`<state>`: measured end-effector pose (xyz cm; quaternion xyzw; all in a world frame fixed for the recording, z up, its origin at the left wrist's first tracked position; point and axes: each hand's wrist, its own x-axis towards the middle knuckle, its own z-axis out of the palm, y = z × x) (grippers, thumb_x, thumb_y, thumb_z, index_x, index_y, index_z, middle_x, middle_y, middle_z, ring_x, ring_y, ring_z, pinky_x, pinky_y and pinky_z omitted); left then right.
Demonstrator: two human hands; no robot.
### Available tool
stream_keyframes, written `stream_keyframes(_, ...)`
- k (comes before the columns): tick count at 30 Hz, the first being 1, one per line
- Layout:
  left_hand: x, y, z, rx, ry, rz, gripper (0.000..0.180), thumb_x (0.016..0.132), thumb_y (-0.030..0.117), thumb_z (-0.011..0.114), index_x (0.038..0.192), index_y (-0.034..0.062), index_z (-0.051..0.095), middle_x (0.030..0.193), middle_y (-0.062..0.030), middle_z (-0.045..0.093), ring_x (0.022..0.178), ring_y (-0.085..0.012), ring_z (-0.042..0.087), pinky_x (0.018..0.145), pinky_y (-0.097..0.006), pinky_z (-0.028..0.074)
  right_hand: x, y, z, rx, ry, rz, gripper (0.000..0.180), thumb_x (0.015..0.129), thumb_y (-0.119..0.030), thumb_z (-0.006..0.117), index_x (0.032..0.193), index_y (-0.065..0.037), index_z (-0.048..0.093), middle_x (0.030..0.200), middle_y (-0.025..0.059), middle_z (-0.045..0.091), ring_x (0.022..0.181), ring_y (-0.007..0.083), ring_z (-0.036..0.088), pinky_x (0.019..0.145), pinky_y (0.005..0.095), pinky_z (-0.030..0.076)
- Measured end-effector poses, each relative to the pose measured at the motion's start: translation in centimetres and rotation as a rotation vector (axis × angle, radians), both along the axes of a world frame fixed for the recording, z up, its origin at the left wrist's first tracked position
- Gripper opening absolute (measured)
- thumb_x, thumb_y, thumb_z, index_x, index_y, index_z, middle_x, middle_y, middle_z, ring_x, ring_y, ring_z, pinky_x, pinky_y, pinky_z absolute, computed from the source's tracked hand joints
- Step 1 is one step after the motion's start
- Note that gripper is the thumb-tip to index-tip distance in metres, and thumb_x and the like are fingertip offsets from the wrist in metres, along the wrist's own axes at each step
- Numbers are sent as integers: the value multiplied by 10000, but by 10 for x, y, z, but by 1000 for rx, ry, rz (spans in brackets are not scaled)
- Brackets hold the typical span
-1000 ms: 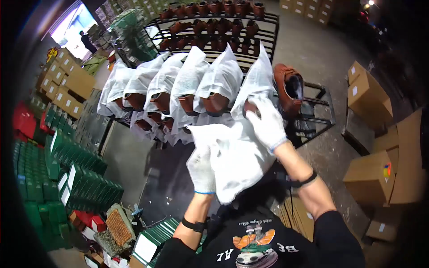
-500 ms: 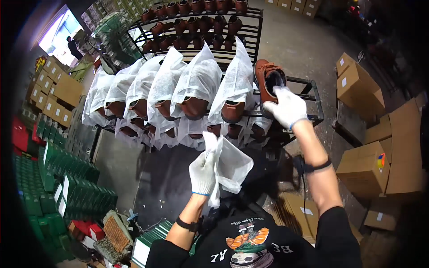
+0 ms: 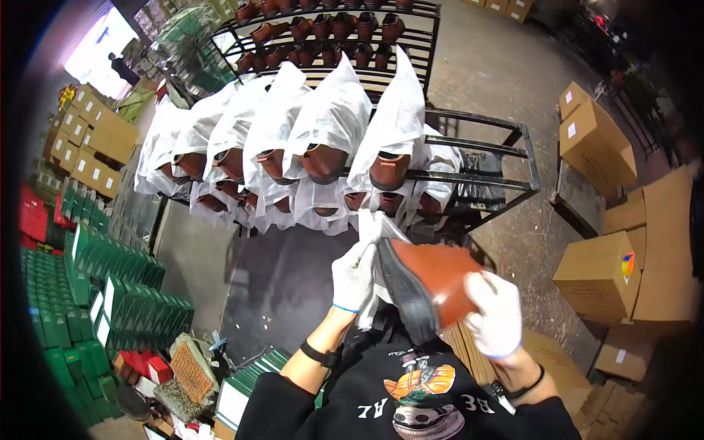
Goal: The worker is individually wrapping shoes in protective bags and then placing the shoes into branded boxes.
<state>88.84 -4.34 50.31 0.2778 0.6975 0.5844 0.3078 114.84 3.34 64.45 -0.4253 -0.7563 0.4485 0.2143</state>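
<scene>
A brown leather shoe with a dark sole is tilted on its side in front of my chest. My right hand, in a white knit glove, grips it at its right end. Gloved too, my left hand is closed on a white shoe bag, thin and crumpled, which lies against the sole and is partly hidden behind the shoe. Beyond my hands a black metal rack holds a row of brown shoes partly covered by white bags, with more on the tier below.
Another rack with uncovered brown shoes stands behind. Green shoe boxes are stacked at the left. Cardboard cartons stand along the right side and at the far left. A person is near the bright doorway.
My right hand has lifted the brown shoe off the rack's right end and brought it toward me, beside the bag. My left hand has shifted slightly right, still holding the bag.
</scene>
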Motion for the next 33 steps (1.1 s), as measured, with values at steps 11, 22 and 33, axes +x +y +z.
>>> stream_keyframes(11, 7, 36, 65, 92, 433, -240, 200, 1041, 175, 704, 1110, 4, 781, 916, -271, 736, 818, -423, 756, 688, -420, 567, -40, 32, -1, 451, -163, 745, 201, 950, -276, 727, 840, -109, 752, 810, 111, 725, 736, 352, 720, 664, 451, 568)
stream_keyframes(22, 34, -2, 105, -6, 381, -509, 173, 1009, 104, 717, 1105, -21, 787, 917, -224, 760, 794, -230, 785, 716, -335, 574, -42, -10, -42, 299, 113, -251, 138, 953, -151, 720, 947, -22, 768, 813, 188, 696, 726, 376, 707, 657, 432, 561)
stream_keyframes(33, -8, 13, 111, 169, -198, -101, 291, 1109, 202, 674, 921, -15, 727, 794, 77, 596, 745, -29, 481, 647, -249, 398, -106, 156, -51, 629, 52, -187, 212, 945, -183, 740, 1110, -61, 789, 1097, 182, 751, 1091, 378, 717, 998, 438, 560)
